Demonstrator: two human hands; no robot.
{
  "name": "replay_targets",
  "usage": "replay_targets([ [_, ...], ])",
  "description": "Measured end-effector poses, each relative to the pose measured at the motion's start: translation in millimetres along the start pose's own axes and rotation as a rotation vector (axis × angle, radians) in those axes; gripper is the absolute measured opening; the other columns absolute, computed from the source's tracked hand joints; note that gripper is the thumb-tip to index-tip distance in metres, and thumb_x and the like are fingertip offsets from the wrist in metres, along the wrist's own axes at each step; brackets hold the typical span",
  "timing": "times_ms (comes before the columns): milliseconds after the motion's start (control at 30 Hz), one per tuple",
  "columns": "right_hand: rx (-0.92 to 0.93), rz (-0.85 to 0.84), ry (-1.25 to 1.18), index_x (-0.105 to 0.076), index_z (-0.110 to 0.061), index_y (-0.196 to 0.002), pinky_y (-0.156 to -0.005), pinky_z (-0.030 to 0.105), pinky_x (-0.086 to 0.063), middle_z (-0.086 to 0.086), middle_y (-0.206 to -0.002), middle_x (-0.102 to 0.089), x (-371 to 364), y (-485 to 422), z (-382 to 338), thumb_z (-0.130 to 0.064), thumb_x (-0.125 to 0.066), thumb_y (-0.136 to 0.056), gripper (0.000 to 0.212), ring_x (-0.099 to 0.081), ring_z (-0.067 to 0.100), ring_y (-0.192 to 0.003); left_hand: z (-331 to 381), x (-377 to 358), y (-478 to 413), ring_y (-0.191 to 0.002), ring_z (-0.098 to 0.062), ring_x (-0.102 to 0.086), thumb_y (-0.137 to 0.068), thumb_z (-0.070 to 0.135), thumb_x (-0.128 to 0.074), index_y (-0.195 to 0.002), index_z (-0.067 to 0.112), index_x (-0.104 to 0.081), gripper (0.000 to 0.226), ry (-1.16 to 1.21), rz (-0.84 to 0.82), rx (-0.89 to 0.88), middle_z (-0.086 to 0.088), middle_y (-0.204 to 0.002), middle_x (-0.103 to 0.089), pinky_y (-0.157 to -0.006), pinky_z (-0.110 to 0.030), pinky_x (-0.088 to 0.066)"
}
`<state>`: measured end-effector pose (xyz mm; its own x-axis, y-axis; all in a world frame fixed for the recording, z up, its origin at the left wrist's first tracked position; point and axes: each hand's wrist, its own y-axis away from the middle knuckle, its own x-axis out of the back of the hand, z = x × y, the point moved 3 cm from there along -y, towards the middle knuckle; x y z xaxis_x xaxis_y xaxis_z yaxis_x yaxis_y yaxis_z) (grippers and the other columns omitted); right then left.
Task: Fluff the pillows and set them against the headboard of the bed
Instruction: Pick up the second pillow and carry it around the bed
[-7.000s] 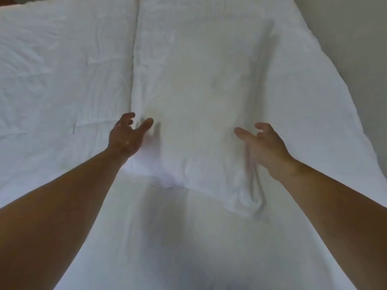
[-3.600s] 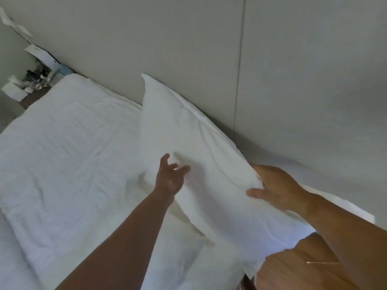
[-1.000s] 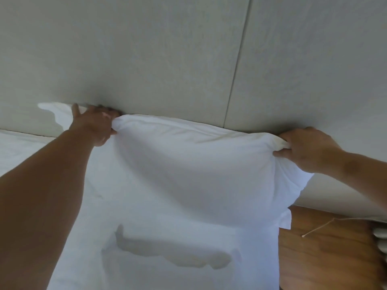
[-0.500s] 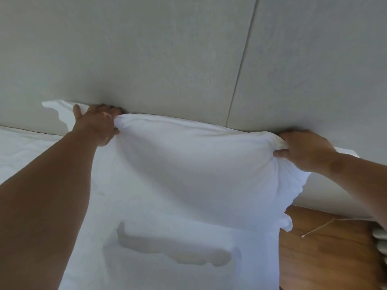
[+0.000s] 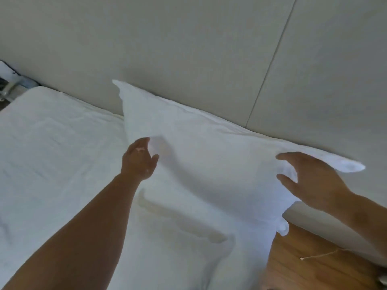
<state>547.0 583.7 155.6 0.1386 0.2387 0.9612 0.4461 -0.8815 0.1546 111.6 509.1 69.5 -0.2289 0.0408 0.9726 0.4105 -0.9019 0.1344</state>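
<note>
Against the padded headboard (image 5: pixel 188 49) leans an unmarked white pillow (image 5: pixel 209 164), left hand (image 5: pixel 138 160) and right hand (image 5: pixel 314 181) before it, fingers spread, gripping nothing.

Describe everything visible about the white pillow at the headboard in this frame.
The white fabric pillow stands propped on its long edge, leaning back against the pale grey padded headboard, its base on the white bedding. It looks plump, lightly creased, with floppy flanged corners. The open left hand is at its front face; the open right hand is spread at its right end, neither gripping.
</note>
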Motion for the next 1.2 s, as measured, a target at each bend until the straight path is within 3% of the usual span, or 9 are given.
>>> replay_targets([
  [133, 0.147, -0.151, -0.105, -0.056, -0.026, -0.14, -0.096, 0.031, -0.05, -0.007, -0.13, -0.065, -41, 17, -20, -0.038, -0.07, -0.09, 0.053, -0.064, 0.015, -0.114, 12, -43, 124, -0.133, -0.032, -0.056, -0.085, 0.054, -0.053, -0.147, 0.001, -0.047, 0.082, 0.34, -0.116, 0.204, -0.018, -0.142, -0.06, -0.113, -0.038, -0.039],
  [233, 0.201, -0.309, -0.105, -0.05, -0.029, -0.142, -0.098, 0.028, -0.048, -0.01, -0.13, -0.063, -78, 27, -21, -0.043, -0.067, -0.09, 0.056, -0.061, 0.011, -0.115, 23, -70, 217, -0.115, -0.026, -0.068, -0.089, 0.037, -0.071, -0.141, 0.008, -0.053, 0.062, 0.514, -0.133, 0.432, -0.01, -0.128, -0.069, -0.1, -0.032, -0.047],
  [367, 0.265, -0.461, -0.117, -0.054, -0.028, -0.137, -0.095, 0.027, -0.049, -0.009, -0.125, -0.065, -110, 47, -20, -0.041, -0.07, -0.088, 0.053, -0.061, 0.009, -0.11, 46, -104, 335, -0.096, -0.017, -0.071, -0.088, 0.029, -0.076, -0.133, 0.012, -0.06, 0.051, 0.688, -0.101, 0.72, 0.002, -0.109, -0.07, -0.087, -0.025, -0.048],
  [567, 0.389, -0.674, -0.081, -0.059, -0.025, -0.131, -0.087, 0.02, -0.048, -0.008, -0.117, -0.067, -142, 80, -29, -0.036, -0.075, -0.086, 0.048, -0.063, 0.006, -0.102, 86, -134, 474, -0.093, -0.019, -0.069, -0.088, 0.026, -0.076, -0.113, 0.029, -0.055, 0.033, 0.944, -0.029, 1.16, -0.004, -0.114, -0.072, -0.084, -0.03, -0.048],
  [733, 0.554, -0.787, 0.017, -0.059, -0.025, -0.13, -0.086, 0.02, -0.048, -0.008, -0.118, -0.066, -160, 98, -65, -0.035, -0.074, -0.088, 0.046, -0.063, 0.008, -0.102, 103, -150, 537, -0.097, -0.019, -0.068, -0.092, 0.032, -0.071, -0.121, 0.028, -0.056, 0.033, 1.04, 0.032, 1.35, 0.001, -0.114, -0.068, -0.079, -0.029, -0.046],
  [933, 0.743, -0.836, 0.139, -0.06, -0.023, -0.129, -0.086, 0.021, -0.047, -0.007, -0.116, -0.067, -178, 110, -149, -0.034, -0.076, -0.087, 0.047, -0.064, 0.009, -0.1, 106, -172, 578, -0.101, -0.02, -0.067, -0.091, 0.035, -0.071, -0.123, 0.027, -0.057, 0.036, 1.229, 0.194, 1.511, 0.002, -0.113, -0.067, -0.084, -0.031, -0.049],
  [1067, 0.858, -0.806, 0.181, -0.061, -0.021, -0.128, -0.085, 0.022, -0.046, -0.004, -0.115, -0.069, -192, 119, -235, -0.032, -0.077, -0.086, 0.046, -0.064, 0.01, -0.098, 98, -202, 597, -0.104, -0.022, -0.07, -0.087, 0.036, -0.075, -0.126, 0.024, -0.061, 0.043, 1.486, 0.332, 1.599, -0.001, -0.116, -0.071, -0.094, -0.047, -0.057],
  [1200, 0.974, -0.795, 0.194, -0.062, -0.019, -0.128, -0.086, 0.024, -0.046, -0.004, -0.11, -0.067, -215, 131, -331, -0.032, -0.079, -0.084, 0.048, -0.064, 0.012, -0.096, 82, -225, 602, -0.11, -0.027, -0.068, -0.084, 0.028, -0.081, -0.135, 0.017, -0.055, 0.058, 1.837, 0.669, 1.745, -0.012, -0.127, -0.067, -0.097, -0.047, -0.057],
])
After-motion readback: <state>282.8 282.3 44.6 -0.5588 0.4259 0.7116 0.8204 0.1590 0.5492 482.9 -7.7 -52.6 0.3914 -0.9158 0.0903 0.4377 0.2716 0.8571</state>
